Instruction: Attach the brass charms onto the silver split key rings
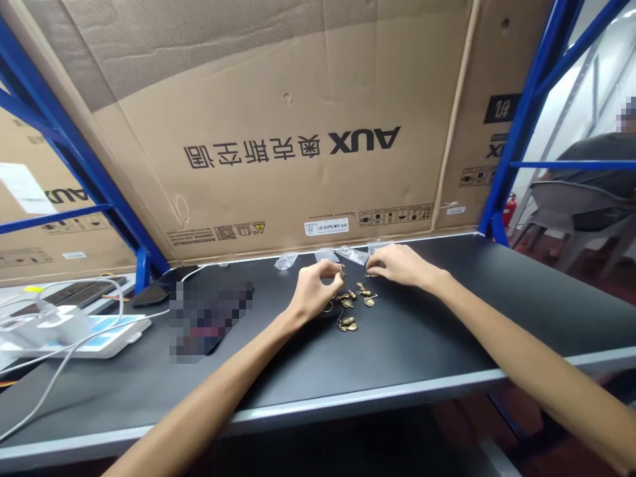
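My left hand (317, 289) is closed in a pinch, with a small metal keychain (342, 271) between thumb and forefinger. A split ring (328, 307) lies on the black tabletop just under that hand. To the right, my right hand (401, 266) is lowered to the table, its fingertips pinched on a small bronze charm (370, 275) that they mostly cover. Between and in front of the hands lie several bronze charms (346, 300) with clasps and rings. A separate cluster of charms (349, 324) sits nearer the front edge.
Clear plastic bags (352, 254) lie behind the hands, against a large cardboard box (298, 192). A pixelated dark item (213, 321) is on the left, near chargers and white cables (64, 324). Blue rack posts (517, 132) flank the table. A seated person (596, 156) is at far right.
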### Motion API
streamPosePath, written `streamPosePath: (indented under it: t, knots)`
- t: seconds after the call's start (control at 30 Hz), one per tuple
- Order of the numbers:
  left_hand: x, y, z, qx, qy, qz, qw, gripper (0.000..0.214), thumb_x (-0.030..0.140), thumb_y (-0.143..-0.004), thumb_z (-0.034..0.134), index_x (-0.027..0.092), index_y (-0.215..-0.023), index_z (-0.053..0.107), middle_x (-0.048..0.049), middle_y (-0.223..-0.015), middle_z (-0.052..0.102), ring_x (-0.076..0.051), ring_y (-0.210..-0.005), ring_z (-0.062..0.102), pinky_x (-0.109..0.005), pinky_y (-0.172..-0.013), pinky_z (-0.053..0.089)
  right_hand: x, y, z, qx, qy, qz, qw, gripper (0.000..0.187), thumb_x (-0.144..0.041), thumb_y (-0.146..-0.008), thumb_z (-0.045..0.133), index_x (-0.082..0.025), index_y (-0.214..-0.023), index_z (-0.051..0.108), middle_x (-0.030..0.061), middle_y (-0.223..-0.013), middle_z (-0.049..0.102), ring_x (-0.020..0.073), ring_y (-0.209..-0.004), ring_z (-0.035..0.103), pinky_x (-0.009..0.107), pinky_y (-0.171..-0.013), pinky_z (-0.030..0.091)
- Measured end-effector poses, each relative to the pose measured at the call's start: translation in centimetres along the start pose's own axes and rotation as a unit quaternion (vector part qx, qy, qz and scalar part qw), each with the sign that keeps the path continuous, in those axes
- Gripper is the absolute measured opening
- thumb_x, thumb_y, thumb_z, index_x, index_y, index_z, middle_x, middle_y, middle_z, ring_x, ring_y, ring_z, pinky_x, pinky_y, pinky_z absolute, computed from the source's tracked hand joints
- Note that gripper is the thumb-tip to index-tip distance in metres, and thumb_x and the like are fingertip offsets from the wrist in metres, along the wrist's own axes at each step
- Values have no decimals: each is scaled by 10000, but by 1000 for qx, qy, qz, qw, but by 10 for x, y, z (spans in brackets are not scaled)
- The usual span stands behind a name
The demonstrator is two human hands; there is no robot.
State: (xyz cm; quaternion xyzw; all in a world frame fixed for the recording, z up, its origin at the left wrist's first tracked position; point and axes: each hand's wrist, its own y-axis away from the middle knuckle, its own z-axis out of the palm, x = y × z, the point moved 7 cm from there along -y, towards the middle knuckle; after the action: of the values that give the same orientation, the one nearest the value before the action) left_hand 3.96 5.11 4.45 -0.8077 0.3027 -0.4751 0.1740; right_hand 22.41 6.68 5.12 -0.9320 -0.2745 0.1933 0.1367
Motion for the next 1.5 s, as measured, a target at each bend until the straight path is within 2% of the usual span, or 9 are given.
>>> streamPosePath:
  t: [0.13, 0.27, 0.47, 0.7, 0.93, 1.33, 1.4, 1.5]
  knots:
    - [1, 0, 0, 1, 8, -6, 1000, 113, 220, -783, 631, 155, -848, 697, -76, -927, 769, -218, -802, 749, -364, -784, 619, 5, -2, 14, -10, 33, -21, 999, 129, -264, -840, 660, -250, -908, 769, 57, -958, 751, 240, -885, 662, 299, -740, 435]
    - [2, 0, 0, 2, 17, -13, 1000, 123, 228, -784, 639, 151, -860, 699, -84, -933, 769, -219, -793, 750, -375, -786, 621, 5, -4, 22, -12, 37, -26, 999, 127, -205, -837, 644, -238, -828, 766, 58, -884, 752, 229, -842, 672, 291, -726, 441]
    - [-1, 0, 0, -1, 23, -17, 1000, 114, 243, -789, 645, 153, -822, 707, -97, -959, 770, -234, -869, 746, -365, -789, 617, -1, -2, 9, 27, -9, -7, 1000, 123, -259, -841, 649, -233, -802, 762, 46, -829, 755, 217, -775, 674, 297, -720, 457]
    - [1, 2, 2, -20, 26, -5, 999, 136, 252, -812, 627, 157, -840, 720, -65, -902, 768, -204, -812, 741, -334, -785, 611, -35, 1, -10, 73, -126, -31, 989, 198, -346, -885, 600, -237, -910, 763, 10, -931, 773, 195, -854, 694, 291, -793, 504]
    - [5, 3, 5, -40, 19, 3, 999, 155, 244, -821, 618, 161, -884, 733, -54, -855, 770, -206, -794, 741, -318, -751, 612, -48, 3, -9, 94, -162, -48, 981, 189, -327, -883, 616, -229, -865, 777, 4, -884, 776, 186, -820, 698, 283, -752, 497]
    - [5, 1, 3, -51, -7, -7, 999, 135, 248, -829, 603, 155, -836, 701, -51, -827, 750, -189, -775, 720, -290, -751, 585, -54, 6, -4, 103, -148, -89, 980, 140, -262, -880, 637, -221, -895, 769, 7, -878, 768, 161, -779, 684, 261, -701, 482]
    - [4, 1, 3, -54, -5, -9, 999, 158, 264, -854, 581, 152, -891, 686, -54, -841, 747, -184, -785, 719, -287, -753, 582, -55, 6, -6, 106, -136, -96, 980, 133, -249, -875, 641, -212, -886, 768, 13, -863, 763, 158, -759, 672, 265, -699, 471]
    - [7, 0, 2, -62, -6, -1, 998, 289, 264, -911, 502, 174, -1161, 615, -27, -829, 739, -161, -756, 710, -279, -729, 573, -56, 6, -9, 121, -122, -95, 981, 126, -234, -870, 640, -198, -871, 761, 19, -838, 752, 156, -741, 656, 271, -699, 458]
